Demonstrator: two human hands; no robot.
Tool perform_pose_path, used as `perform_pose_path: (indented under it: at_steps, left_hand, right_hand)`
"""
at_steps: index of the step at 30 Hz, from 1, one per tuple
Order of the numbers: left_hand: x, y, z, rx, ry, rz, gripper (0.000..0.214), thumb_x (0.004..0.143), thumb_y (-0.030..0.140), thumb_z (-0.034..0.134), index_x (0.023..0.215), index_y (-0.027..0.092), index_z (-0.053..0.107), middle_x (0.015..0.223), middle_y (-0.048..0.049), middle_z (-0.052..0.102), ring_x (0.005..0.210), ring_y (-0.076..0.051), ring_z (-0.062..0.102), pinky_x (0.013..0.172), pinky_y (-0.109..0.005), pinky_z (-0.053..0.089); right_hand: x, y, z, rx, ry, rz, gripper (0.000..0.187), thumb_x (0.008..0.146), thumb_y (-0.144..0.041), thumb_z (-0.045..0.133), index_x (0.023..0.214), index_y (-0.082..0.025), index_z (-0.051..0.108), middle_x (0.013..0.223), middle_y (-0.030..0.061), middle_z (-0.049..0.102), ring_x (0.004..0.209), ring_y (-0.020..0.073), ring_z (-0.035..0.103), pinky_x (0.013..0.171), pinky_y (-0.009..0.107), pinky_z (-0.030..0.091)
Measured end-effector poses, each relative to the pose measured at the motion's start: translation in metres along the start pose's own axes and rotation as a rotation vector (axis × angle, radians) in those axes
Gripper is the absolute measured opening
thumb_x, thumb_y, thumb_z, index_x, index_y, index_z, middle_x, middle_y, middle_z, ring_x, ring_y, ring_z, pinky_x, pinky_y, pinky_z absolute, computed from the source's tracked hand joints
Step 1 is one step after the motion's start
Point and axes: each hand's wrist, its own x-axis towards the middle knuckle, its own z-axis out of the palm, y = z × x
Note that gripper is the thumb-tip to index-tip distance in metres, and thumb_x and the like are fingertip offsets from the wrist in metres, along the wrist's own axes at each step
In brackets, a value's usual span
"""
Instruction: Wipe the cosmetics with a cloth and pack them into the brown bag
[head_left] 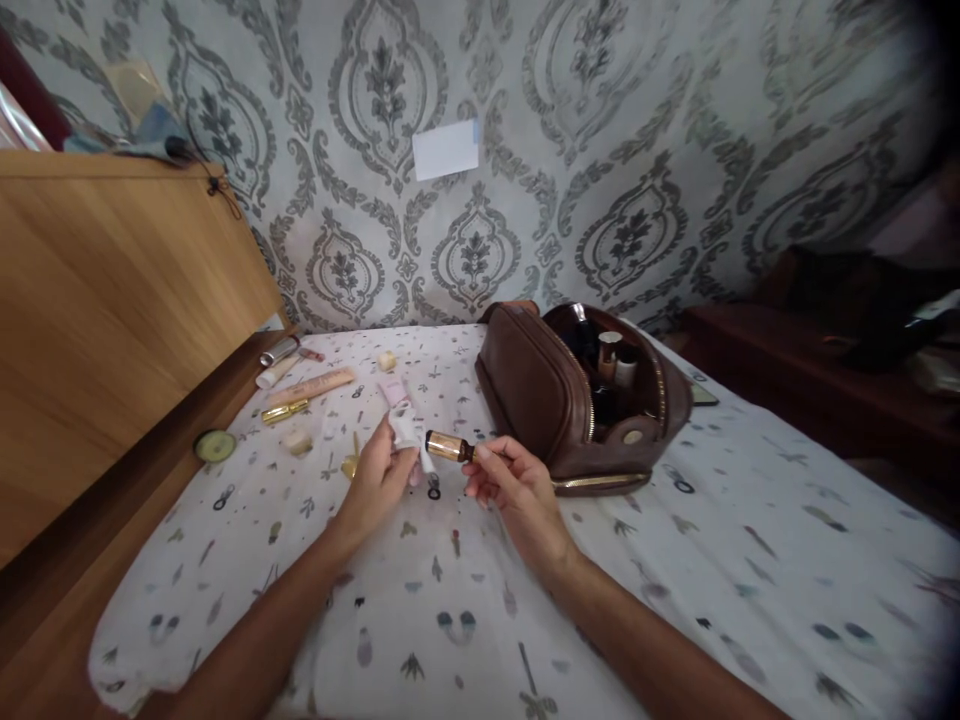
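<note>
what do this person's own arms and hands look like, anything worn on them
The left hand and right hand are ungloved, and no ring, watch or bracelet shows. The left forearm and right forearm are bare as far as the picture shows, with no sleeve in view.

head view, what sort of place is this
Probably a room in a home, perhaps a bedroom: ornate patterned wallpaper, wooden furniture at the left and a printed cloth spread out below the hands.
</note>
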Motion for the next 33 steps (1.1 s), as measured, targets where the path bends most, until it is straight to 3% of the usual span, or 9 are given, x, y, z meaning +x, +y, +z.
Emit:
perform_pose_path:
  at_steps: [4, 6, 10, 15, 21, 26, 28, 30, 33]
  left_hand:
    - [-0.001, -0.002, -0.002, 0.305, -0.108, 0.198, 0.046, 0.093, 0.025, 0.047, 0.139, 0.021, 0.043, 0.112, -0.0075, 0.056, 0.097, -0.019, 0.059, 0.085, -0.032, 0.049]
    - [-0.001, -0.005, -0.003, 0.436, -0.165, 0.271, 0.046, 0.094, 0.021, 0.043, 0.14, 0.023, 0.045, 0.115, -0.0079, 0.053, 0.103, -0.02, 0.057, 0.091, -0.034, 0.048]
    - [-0.004, -0.01, -0.001, 0.712, -0.226, 0.376, 0.039, 0.096, 0.037, 0.045, 0.132, 0.024, 0.055, 0.113, -0.009, 0.053, 0.1, -0.025, 0.059, 0.081, -0.035, 0.051]
    - [-0.008, -0.013, 0.004, 0.878, -0.162, 0.503, 0.042, 0.1, 0.043, 0.034, 0.102, 0.02, 0.068, 0.089, -0.0059, 0.059, 0.074, -0.02, 0.06, 0.065, -0.03, 0.047]
    - [-0.008, -0.006, 0.005, 0.815, -0.106, 0.47, 0.051, 0.102, 0.037, 0.025, 0.072, 0.019, 0.061, 0.068, -0.0033, 0.058, 0.059, -0.017, 0.055, 0.058, -0.028, 0.038]
    - [-0.007, -0.001, 0.005, 0.507, -0.091, 0.219, 0.052, 0.101, 0.045, 0.027, 0.062, 0.02, 0.051, 0.057, 0.001, 0.049, 0.054, -0.015, 0.047, 0.056, -0.028, 0.035]
    - [-0.006, 0.0, 0.003, 0.377, -0.094, 0.16, 0.051, 0.101, 0.046, 0.028, 0.072, 0.019, 0.06, 0.063, -0.0004, 0.056, 0.06, -0.016, 0.051, 0.062, -0.028, 0.04]
    - [-0.006, 0.002, 0.0, 0.278, -0.134, 0.176, 0.048, 0.102, 0.045, 0.027, 0.099, 0.017, 0.065, 0.083, -0.0047, 0.067, 0.075, -0.018, 0.06, 0.075, -0.03, 0.045]
    - [-0.005, 0.003, -0.003, 0.285, -0.231, 0.324, 0.045, 0.101, 0.043, 0.03, 0.132, 0.019, 0.053, 0.113, -0.0097, 0.064, 0.101, -0.021, 0.061, 0.092, -0.034, 0.045]
  right_hand:
    - [-0.001, 0.003, 0.0, -0.035, -0.051, -0.002, 0.044, 0.069, -0.055, 0.079, 0.074, -0.018, 0.055, 0.061, -0.0003, 0.067, 0.046, 0.0103, 0.059, 0.041, 0.019, 0.039]
    - [-0.003, 0.006, 0.0, -0.068, -0.088, -0.003, 0.044, 0.07, -0.056, 0.078, 0.074, -0.018, 0.054, 0.061, -0.0008, 0.067, 0.045, 0.0106, 0.06, 0.041, 0.019, 0.04]
    - [-0.007, 0.008, 0.002, -0.152, -0.177, -0.043, 0.043, 0.074, -0.057, 0.074, 0.074, -0.02, 0.052, 0.054, -0.0038, 0.062, 0.043, 0.0108, 0.059, 0.04, 0.019, 0.041]
    - [-0.014, 0.009, 0.006, -0.185, -0.28, -0.027, 0.043, 0.076, -0.059, 0.071, 0.075, -0.019, 0.052, 0.053, -0.0046, 0.06, 0.044, 0.0106, 0.058, 0.041, 0.019, 0.044]
    - [-0.019, 0.006, 0.009, -0.189, -0.298, 0.012, 0.039, 0.079, -0.056, 0.069, 0.081, -0.019, 0.053, 0.062, -0.0031, 0.062, 0.047, 0.0114, 0.06, 0.042, 0.021, 0.045]
    - [-0.019, 0.0, 0.008, -0.219, -0.278, -0.087, 0.035, 0.078, -0.047, 0.074, 0.096, -0.02, 0.061, 0.064, -0.0055, 0.058, 0.05, 0.0086, 0.054, 0.048, 0.021, 0.044]
    - [-0.019, 0.0, 0.007, -0.234, -0.265, -0.108, 0.031, 0.078, -0.045, 0.074, 0.091, -0.019, 0.062, 0.062, -0.0057, 0.056, 0.049, 0.008, 0.051, 0.047, 0.02, 0.043]
    - [-0.019, 0.0, 0.007, -0.227, -0.238, -0.107, 0.031, 0.08, -0.047, 0.072, 0.085, -0.02, 0.059, 0.062, -0.0054, 0.056, 0.047, 0.0079, 0.051, 0.044, 0.02, 0.041]
    - [-0.016, 0.002, 0.006, -0.189, -0.182, -0.093, 0.037, 0.079, -0.052, 0.071, 0.077, -0.02, 0.053, 0.06, -0.0051, 0.058, 0.045, 0.0083, 0.052, 0.041, 0.019, 0.041]
